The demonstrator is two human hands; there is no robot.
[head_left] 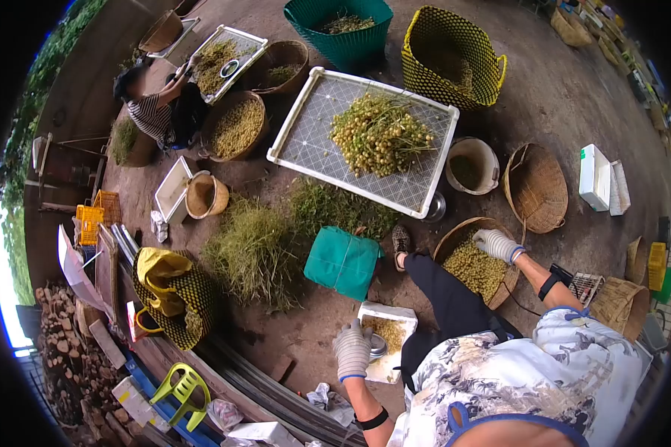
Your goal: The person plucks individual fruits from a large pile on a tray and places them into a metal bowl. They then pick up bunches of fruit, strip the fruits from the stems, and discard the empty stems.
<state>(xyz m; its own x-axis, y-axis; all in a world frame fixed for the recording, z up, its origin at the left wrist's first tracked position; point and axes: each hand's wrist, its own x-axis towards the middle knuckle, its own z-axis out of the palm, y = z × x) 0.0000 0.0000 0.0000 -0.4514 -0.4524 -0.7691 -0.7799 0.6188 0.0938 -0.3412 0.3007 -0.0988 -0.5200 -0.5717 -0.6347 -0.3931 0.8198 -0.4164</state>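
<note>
From where I stand, the worker's gloved right hand (496, 246) is over the far rim of a round wicker basket (510, 281), its fingers pointing across the yellowish fruits (473, 267) heaped inside. The fingertips reach the heap's upper edge, so most of the fruit lies below the palm, back toward the worker's body; whether the fingers have gathered any, I can't tell. This hand is plainly the nearer one to the basket. The left hand (353, 352), gloved too and partly curled, is by the outer long side of a white foam box (388, 311), whose long axis runs outward from the worker. A round metal container (378, 346) sits right at its inner side, over the box, but I can't make out whether the fingers grip it. Between the basket and that box stretches the worker's dark trouser leg (443, 294).
</note>
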